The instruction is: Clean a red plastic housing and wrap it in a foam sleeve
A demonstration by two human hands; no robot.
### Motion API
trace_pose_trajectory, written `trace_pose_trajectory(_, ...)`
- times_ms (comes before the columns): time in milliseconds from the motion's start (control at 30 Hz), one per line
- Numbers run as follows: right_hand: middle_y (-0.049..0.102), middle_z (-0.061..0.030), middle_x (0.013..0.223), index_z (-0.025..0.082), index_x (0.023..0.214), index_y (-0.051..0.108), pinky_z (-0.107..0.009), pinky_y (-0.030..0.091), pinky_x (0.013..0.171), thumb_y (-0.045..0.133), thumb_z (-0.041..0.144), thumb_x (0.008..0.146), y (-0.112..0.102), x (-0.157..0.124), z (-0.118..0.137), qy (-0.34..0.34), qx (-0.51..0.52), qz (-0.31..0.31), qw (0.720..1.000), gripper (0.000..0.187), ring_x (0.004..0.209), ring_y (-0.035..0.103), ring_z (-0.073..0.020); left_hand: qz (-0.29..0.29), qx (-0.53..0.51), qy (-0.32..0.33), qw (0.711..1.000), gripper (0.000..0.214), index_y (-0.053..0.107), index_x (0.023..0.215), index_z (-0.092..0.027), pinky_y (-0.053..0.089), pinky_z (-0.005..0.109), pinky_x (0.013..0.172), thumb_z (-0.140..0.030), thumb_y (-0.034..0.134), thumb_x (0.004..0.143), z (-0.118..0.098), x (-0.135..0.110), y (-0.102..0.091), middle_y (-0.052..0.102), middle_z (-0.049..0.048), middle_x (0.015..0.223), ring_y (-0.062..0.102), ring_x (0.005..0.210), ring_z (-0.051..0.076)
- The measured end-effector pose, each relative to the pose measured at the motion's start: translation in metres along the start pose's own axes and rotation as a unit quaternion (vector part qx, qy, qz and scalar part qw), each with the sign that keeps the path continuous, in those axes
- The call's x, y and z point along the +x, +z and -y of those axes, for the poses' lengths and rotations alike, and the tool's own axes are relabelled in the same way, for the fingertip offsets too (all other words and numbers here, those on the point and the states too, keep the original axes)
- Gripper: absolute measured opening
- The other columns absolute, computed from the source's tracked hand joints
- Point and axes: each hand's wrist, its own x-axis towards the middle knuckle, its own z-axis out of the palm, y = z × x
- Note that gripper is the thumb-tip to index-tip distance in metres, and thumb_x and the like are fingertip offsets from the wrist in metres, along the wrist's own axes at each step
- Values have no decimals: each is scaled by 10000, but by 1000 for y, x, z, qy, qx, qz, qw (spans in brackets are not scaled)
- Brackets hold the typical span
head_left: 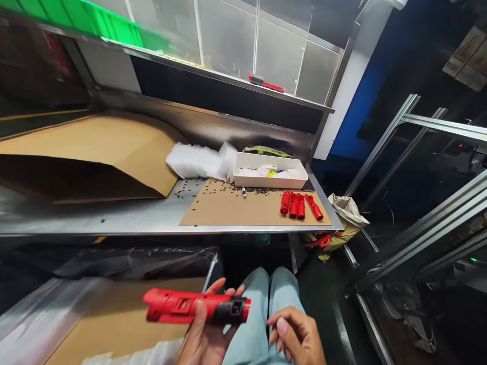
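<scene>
My left hand (205,337) holds a red plastic tool body with a black end (194,306), lying sideways across my fingers above my lap. My right hand (297,337) hovers just to its right over my knees, fingers loosely curled and holding nothing. On the steel bench, several more red parts (300,205) lie side by side on a brown cardboard sheet (228,208), with small black screws (236,190) scattered along its far edge.
A white tray (270,178) with small items stands behind the cardboard, next to a stack of white bags (200,161). A large cardboard piece (99,149) fills the bench's left. A lined box (114,309) sits at my left. Aluminium framing (418,203) stands on the right.
</scene>
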Motion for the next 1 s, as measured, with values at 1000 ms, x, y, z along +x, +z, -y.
trace_pose_trajectory(1000, 607, -124, 1219, 202, 965, 809, -354, 492, 988, 789, 506, 725, -7, 20, 27, 28, 168, -46, 984, 388, 1214, 546, -298, 40, 32, -1, 999, 390, 723, 1016, -323, 531, 248, 873, -608, 739, 750, 43, -18, 54, 749, 14, 1021, 623, 1155, 258)
